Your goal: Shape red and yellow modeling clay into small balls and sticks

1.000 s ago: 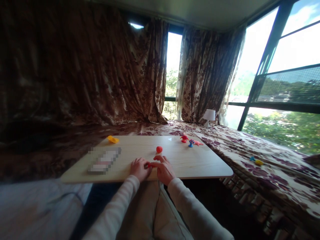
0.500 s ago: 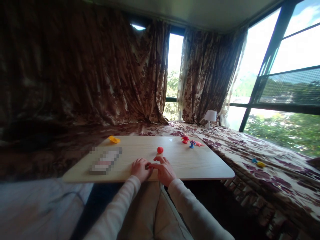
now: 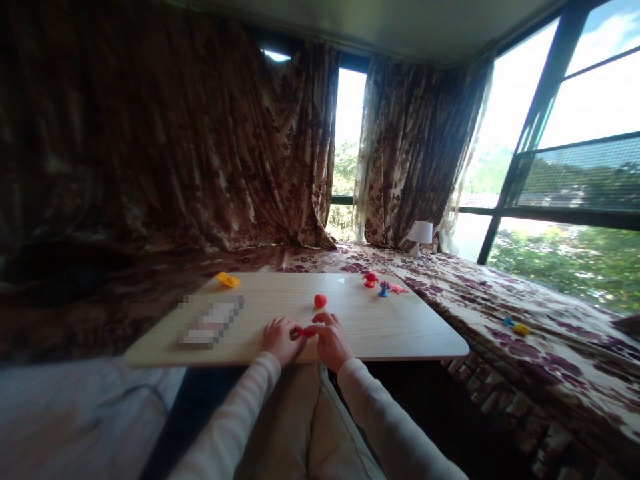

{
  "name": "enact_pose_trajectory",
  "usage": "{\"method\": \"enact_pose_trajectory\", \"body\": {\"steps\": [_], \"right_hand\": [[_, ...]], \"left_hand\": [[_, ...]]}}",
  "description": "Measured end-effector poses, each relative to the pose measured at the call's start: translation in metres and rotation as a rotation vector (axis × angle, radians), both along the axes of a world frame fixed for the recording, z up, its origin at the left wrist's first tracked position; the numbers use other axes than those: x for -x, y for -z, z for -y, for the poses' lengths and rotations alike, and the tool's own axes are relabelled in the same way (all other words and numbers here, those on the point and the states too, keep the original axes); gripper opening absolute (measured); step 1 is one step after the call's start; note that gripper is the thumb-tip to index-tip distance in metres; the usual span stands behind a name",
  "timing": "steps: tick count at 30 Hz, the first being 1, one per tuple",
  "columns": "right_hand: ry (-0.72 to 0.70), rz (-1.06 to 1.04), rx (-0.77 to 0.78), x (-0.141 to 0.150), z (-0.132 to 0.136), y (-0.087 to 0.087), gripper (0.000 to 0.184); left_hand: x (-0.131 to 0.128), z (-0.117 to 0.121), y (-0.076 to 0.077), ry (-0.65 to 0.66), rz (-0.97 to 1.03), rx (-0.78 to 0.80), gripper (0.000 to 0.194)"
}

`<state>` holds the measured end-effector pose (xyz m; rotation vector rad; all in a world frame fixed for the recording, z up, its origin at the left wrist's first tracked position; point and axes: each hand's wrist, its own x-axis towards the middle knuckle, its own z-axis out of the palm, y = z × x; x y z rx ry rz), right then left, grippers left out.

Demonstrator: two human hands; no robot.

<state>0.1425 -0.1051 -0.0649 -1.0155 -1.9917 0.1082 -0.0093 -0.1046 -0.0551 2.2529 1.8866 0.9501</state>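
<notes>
Worktop (image 3: 405, 333), pale wood-grain, rounded corners; left hand (image 3: 283, 339) and right hand (image 3: 334, 340) both over the middle of its near edge; left fingers bunched, pinching a small piece; right forefinger reaching to the piece's other end, whether right fingers pinch it cannot tell; pixelated slab (image 3: 211, 324) along left edge; yellow piece (image 3: 229, 280) at far left corner; toward far right corner, red figure (image 3: 370, 280), blue figure (image 3: 384, 289) and pinkish-red figure (image 3: 399, 289), grouped close; round red ball (image 3: 320, 301) beyond the hands; small red piece (image 3: 305, 332) between the hands, near middle of near edge; bright red, narrow, ends covered by fingers, full shape unclear.
</notes>
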Motion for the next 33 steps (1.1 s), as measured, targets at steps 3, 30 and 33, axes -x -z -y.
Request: {"method": "enact_pose_trajectory", "body": {"steps": [3, 30, 33], "right_hand": [[0.002, -0.005, 0.010, 0.0001, -0.0005, 0.0002, 0.054], [0.005, -0.144, 0.003, 0.0008, -0.0100, 0.0036, 0.012], [0.010, -0.185, 0.007, 0.0014, -0.0102, 0.0032, 0.013]], "left_hand": [[-0.0002, 0.0006, -0.0007, -0.001, -0.012, 0.008, 0.016], [0.0038, -0.0030, 0.0021, 0.056, 0.168, -0.056, 0.012], [0.0044, -0.0028, 0.0011, 0.058, 0.216, -0.041, 0.013]]}}
